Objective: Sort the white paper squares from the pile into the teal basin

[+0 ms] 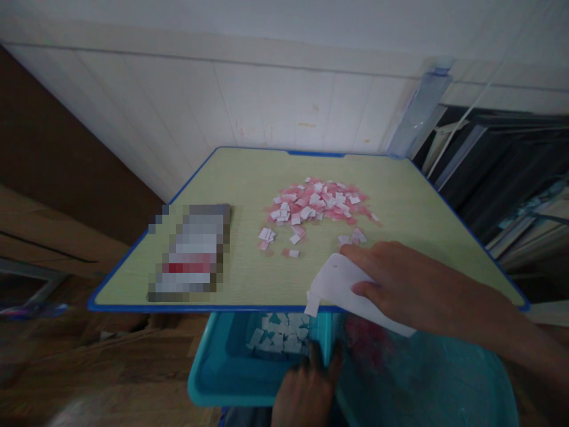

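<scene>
Head camera is looking down at a small table with a pale green top and a blue edge, standing against a white wall. Far on the left side of the table, a flat thing is lying; it is blurred out, so what it is cannot be told.

Moving right, a big pile of little paper pieces, pink and white, is sitting in the middle of the table toward the back. A few loose pieces are lying in front of the pile, closer to the person.

Below the table's front edge, a blue bin is waiting, split into two parts by a wall. The left part is holding white paper pieces. The right part is showing a pink blur inside, too fuzzy to tell more.

The left hand is gripping that middle wall of the bin, with the thumb and fingers curled over it from both sides.

Further right, the right hand is coming in from the right side. It is lying mostly flat, fingers nearly straight, pressing on a white card. The thumb is resting on top of the card. The card is poking out over the table's front edge, right above the bin, with its low corner hanging down.
</scene>
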Tool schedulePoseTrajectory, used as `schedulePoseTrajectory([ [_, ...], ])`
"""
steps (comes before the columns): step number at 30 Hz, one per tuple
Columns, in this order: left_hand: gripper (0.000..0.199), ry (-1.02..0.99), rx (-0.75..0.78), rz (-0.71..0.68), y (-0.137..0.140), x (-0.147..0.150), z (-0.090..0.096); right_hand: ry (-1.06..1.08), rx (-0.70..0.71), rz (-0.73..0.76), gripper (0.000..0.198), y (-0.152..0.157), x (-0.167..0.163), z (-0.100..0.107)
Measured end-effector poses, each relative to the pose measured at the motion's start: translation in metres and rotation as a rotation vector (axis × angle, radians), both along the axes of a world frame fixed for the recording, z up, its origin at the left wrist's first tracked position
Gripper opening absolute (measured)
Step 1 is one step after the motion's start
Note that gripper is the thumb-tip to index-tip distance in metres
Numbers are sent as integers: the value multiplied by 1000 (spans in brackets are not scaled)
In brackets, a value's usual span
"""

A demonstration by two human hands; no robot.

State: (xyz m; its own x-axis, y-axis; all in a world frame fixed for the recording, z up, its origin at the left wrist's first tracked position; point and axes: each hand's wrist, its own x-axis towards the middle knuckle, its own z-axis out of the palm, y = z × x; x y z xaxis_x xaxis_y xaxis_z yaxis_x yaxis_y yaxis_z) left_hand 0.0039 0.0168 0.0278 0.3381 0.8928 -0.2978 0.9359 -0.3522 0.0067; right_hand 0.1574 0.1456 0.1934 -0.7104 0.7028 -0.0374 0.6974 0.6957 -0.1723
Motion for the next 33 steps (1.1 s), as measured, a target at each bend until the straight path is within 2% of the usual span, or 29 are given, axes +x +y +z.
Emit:
schedulePoseTrajectory([
  [6, 62, -2, -42, -10, 2, 1, 0, -13, -19, 33, 16, -9, -14, 1],
  [12, 61, -34, -115, -19, 4, -2, -4, 19, -72, -15, 20, -17, -19, 12],
  [17, 60, -46, -73, -10, 2, -2, -3, 16, 7, -90, 22, -8, -1, 13],
  [24, 62, -49, -44, -33, 1, -2, -9, 27, -10, 16, 19, -11, -9, -3],
  [28, 61, -34, -32, -26, -1, -2, -10, 17, -75, 21, 17, -15, -16, 1],
  [33, 58, -51, -10, -17, -2, -3, -10, -3, 14, -37, 29, -5, 3, 8],
])
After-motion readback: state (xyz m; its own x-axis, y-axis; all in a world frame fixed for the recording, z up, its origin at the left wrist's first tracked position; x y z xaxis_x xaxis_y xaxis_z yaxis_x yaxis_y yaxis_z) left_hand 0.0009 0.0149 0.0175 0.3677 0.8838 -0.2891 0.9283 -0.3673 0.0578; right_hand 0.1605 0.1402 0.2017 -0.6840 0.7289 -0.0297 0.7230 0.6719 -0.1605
